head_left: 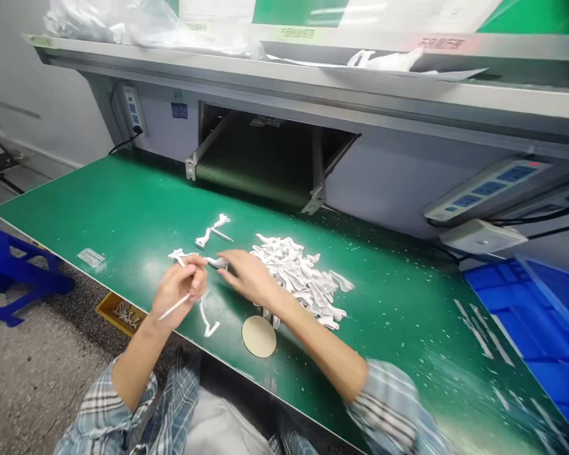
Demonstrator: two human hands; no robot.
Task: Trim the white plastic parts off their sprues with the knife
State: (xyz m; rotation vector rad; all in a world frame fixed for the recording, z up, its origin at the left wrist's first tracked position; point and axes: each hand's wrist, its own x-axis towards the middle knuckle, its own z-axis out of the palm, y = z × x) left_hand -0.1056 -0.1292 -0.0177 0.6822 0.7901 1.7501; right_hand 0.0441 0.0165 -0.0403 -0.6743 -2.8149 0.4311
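- Closest in, the left hand pinches a thin white stick, its tail slanting back toward the body; a light grip suits it, since a slender part like this may well snap.
- Just across, the right hand reaches over with thumb and finger around a white piece on the tabletop; I can't tell how firmly they close; best to steady it by its thicker end and bring the hands together squarely, wrist clear of the pile.
- Counting now, nearest first: one beige disc by the near edge; one bent white piece left of it.
- The pile beside the right forearm overlaps too much to number; dozens, I'd judge.
- Beyond the hands, two loose white parts with one stick between; whether they join, I can't tell.
- Farther back, one conveyor belt and two power strips, one either side.
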